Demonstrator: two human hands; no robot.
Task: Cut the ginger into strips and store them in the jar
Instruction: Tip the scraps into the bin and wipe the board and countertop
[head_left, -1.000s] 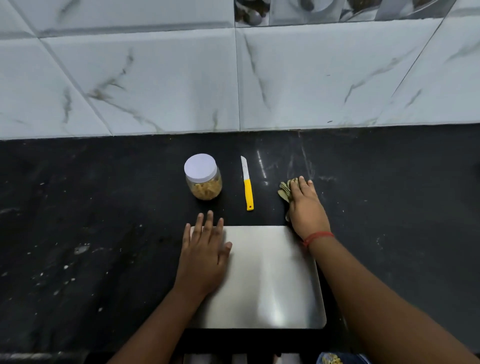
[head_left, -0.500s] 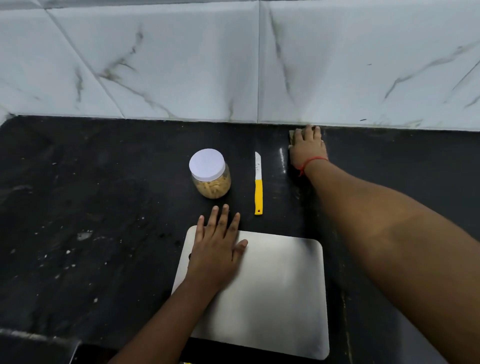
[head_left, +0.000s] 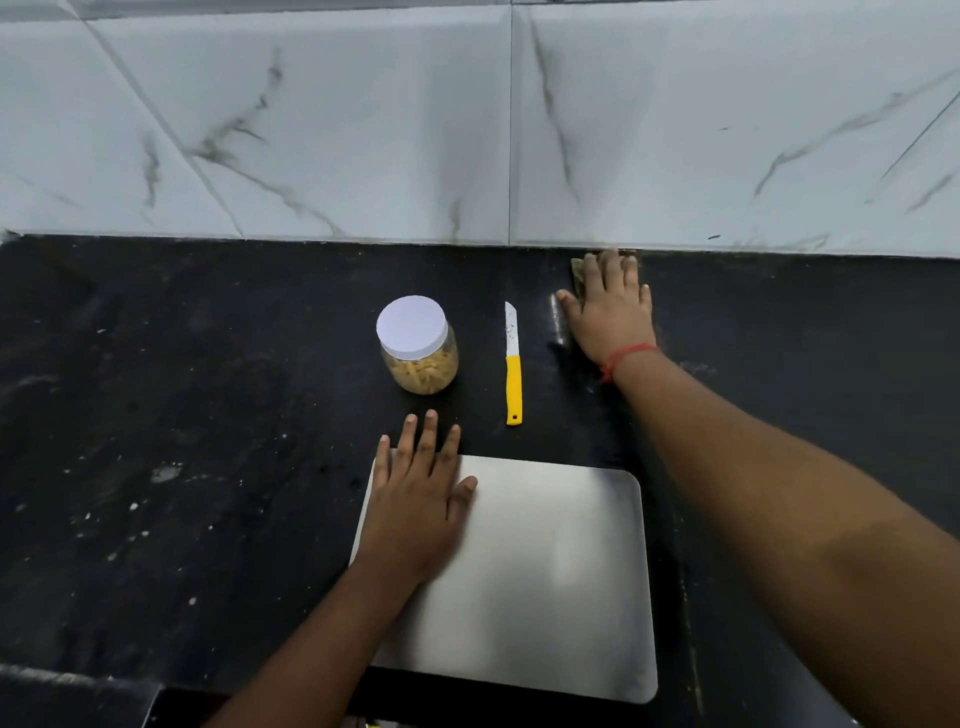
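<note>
A clear jar (head_left: 418, 345) with a white lid stands on the black counter and holds pale yellow strips. A yellow-handled knife (head_left: 512, 364) lies to its right, blade pointing at the wall. A steel cutting board (head_left: 545, 582) lies near the front edge. My left hand (head_left: 418, 501) rests flat on the board's left far corner, fingers straight. My right hand (head_left: 610, 309) presses flat on a greenish cloth (head_left: 576, 270) at the foot of the wall; most of the cloth is hidden under it.
A white marble-tiled wall (head_left: 467, 130) closes off the back of the black counter (head_left: 182, 415). Pale specks and smears dot the counter's left side. A wet streak (head_left: 557, 322) shows just left of my right hand.
My right hand has pushed the cloth from beside the knife away to the wall, then stayed there. My left hand has kept its place on the board.
</note>
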